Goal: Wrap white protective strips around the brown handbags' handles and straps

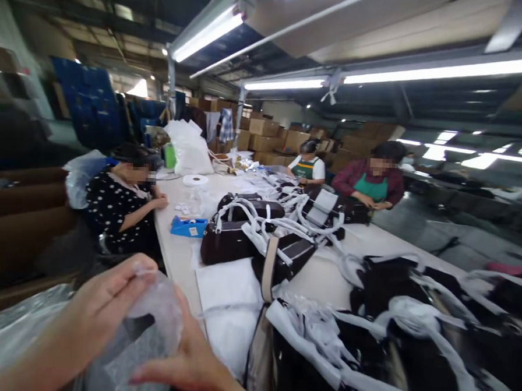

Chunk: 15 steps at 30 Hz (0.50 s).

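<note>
In the lower left of the head view, my left hand point(111, 292) pinches the top of a translucent plastic wrap point(161, 307). My right hand point(195, 352) curls around the wrap's right side, its thumb in front of the plastic. The wrap bends in an arch between both hands, with a dark gap under it. Something dark shows beneath, but I cannot make out what it is. To the right of my hands lie white sheets point(229, 302) and a dark handbag with white-wrapped handles point(223, 243).
More dark handbags point(423, 356) crowd the table point(326, 278) on the right. A blue tape dispenser point(188, 227) and a white roll point(195, 180) sit further back. One person point(120, 205) sits at the left edge; two others point(308, 166) work across the table.
</note>
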Each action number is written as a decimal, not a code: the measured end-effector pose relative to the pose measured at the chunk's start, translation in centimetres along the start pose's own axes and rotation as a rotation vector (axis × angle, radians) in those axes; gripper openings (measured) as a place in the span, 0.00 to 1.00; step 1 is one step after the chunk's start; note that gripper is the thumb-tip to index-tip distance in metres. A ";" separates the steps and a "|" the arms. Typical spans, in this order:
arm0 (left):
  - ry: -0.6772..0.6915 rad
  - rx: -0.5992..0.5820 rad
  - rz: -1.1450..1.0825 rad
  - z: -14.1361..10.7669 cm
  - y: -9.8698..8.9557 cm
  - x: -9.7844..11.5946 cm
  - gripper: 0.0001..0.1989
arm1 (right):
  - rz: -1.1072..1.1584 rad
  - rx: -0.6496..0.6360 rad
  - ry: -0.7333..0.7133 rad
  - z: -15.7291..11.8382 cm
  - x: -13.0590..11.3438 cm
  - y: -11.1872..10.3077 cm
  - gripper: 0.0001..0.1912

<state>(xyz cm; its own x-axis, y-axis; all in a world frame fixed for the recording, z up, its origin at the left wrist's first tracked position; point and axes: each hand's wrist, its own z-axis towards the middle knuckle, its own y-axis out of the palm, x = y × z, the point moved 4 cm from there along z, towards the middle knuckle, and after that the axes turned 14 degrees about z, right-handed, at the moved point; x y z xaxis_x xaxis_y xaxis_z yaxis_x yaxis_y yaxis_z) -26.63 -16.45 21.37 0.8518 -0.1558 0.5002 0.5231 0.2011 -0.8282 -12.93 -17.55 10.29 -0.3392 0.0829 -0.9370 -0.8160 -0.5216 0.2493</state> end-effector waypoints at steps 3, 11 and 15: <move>0.212 -0.092 -0.069 -0.1 1.9 6.3 0.21 | 0.049 0.290 -0.098 -3.0 -2.7 -4.3 0.22; 0.492 0.559 -0.104 1.6 2.9 10.0 0.11 | -0.096 0.944 -0.114 -15.5 -6.4 -12.7 0.27; 0.055 0.097 -0.271 5.0 9.2 4.3 0.20 | -0.572 0.756 -0.275 -18.1 -8.1 -10.9 0.20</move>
<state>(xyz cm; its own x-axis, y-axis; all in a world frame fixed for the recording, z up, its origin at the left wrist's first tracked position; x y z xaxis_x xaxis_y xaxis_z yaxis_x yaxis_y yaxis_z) -18.04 -10.48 17.19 0.6794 -0.2682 0.6830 0.7337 0.2357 -0.6373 7.21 -27.85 10.77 0.1808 0.3982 -0.8993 -0.9427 0.3307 -0.0431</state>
